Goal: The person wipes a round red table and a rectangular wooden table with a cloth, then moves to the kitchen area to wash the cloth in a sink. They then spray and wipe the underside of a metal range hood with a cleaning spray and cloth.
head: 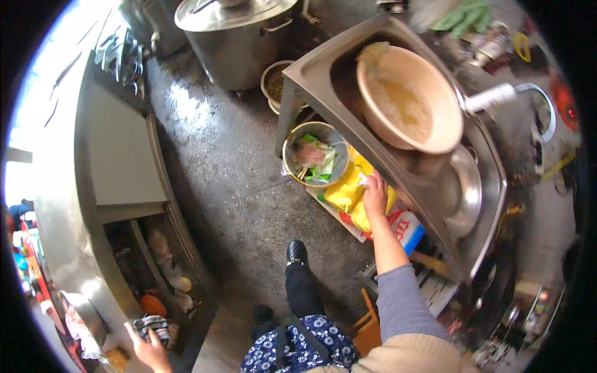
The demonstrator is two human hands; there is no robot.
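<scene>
My right hand [376, 193] reaches down under the edge of the sink. Its fingers are around the white top [363, 180] of a yellow plastic bottle [344, 191], and the grip is partly hidden. Other yellow plastic packaging lies against that bottle. Just beyond stands a round bin [346, 161] with leaf scraps and a pale wrapper inside. At the lower left, my left hand [151, 352] holds a black-and-white striped cloth [156, 326] beside the steel counter [65, 196].
In the steel sink [317, 79] a large beige basin [445, 102] holds cloudy water, next to a metal bowl [468, 196]. A lidded stockpot [233, 56] stands on the wet floor [224, 158], near a small bucket [268, 77]. A wooden stool [366, 333] is by my leg.
</scene>
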